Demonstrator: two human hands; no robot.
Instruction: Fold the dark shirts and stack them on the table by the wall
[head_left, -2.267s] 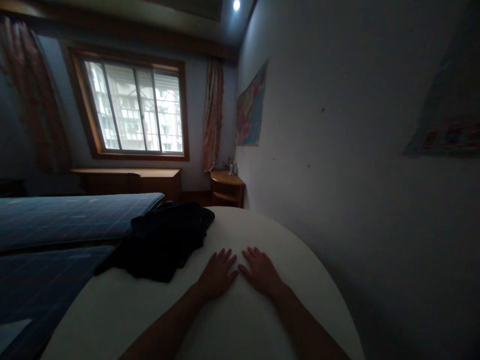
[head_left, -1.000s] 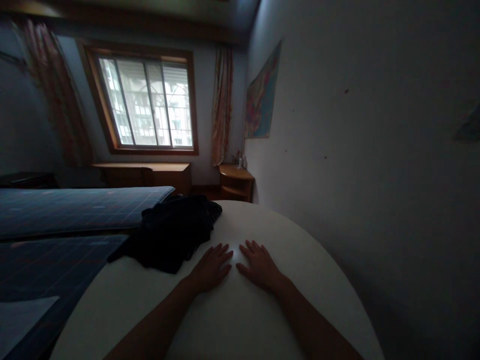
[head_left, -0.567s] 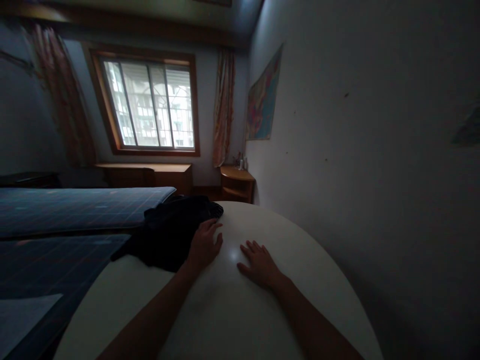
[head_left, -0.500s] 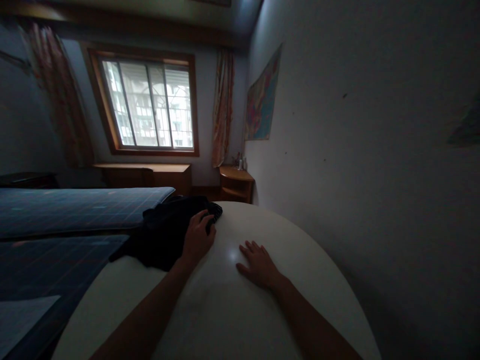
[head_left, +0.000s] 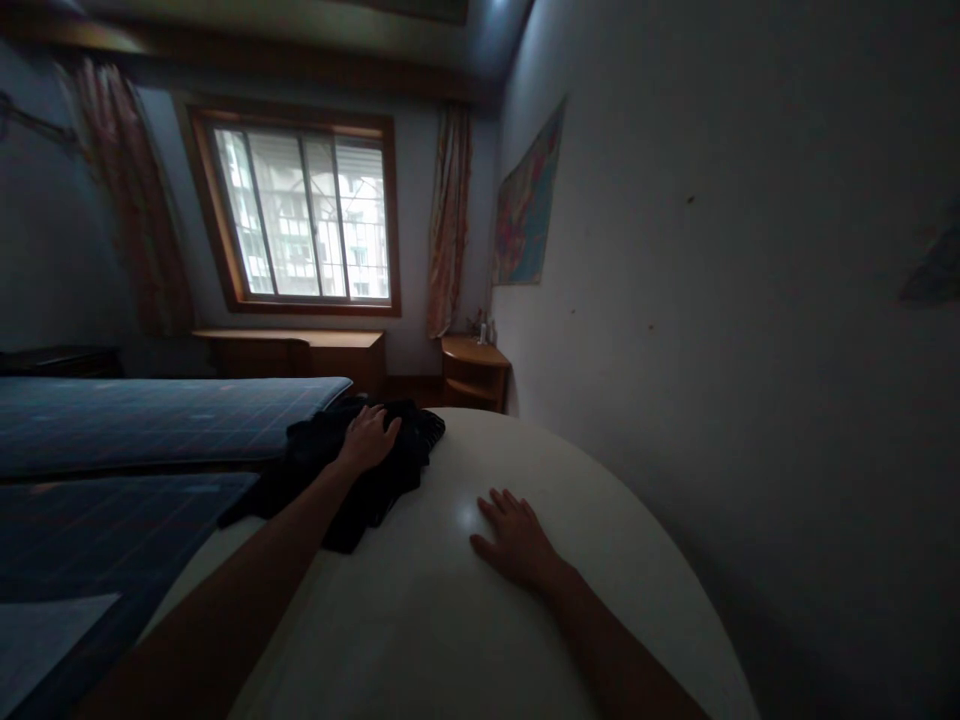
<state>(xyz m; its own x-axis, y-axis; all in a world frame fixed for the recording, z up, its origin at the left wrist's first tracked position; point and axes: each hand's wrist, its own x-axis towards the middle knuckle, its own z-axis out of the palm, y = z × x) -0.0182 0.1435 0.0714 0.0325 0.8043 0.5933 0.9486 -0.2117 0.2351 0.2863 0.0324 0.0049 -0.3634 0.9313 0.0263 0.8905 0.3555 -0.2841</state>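
Note:
A crumpled black garment (head_left: 397, 470) lies at the far left edge of the round white table (head_left: 442, 610); its exact kind cannot be made out. My left hand (head_left: 369, 438) is on top of the garment, thumb apart from the fingers. Whether the fingertips press into the cloth is too dark to tell, but the hand looks open. Flat on the tabletop, right of the middle, rests my right hand (head_left: 517, 540), fingers spread and holding nothing.
Left of the table are blue checked mattresses (head_left: 165, 420), with a pale sheet (head_left: 52, 640) on the nearer one. A wall (head_left: 750, 420) runs along the right. Behind stand a wooden desk (head_left: 337, 345) under the window and a corner shelf (head_left: 474, 355).
My left hand has lifted from the tabletop beside the right hand and moved left and forward onto the black garment. My right hand has stayed in place. The view has shifted slightly.

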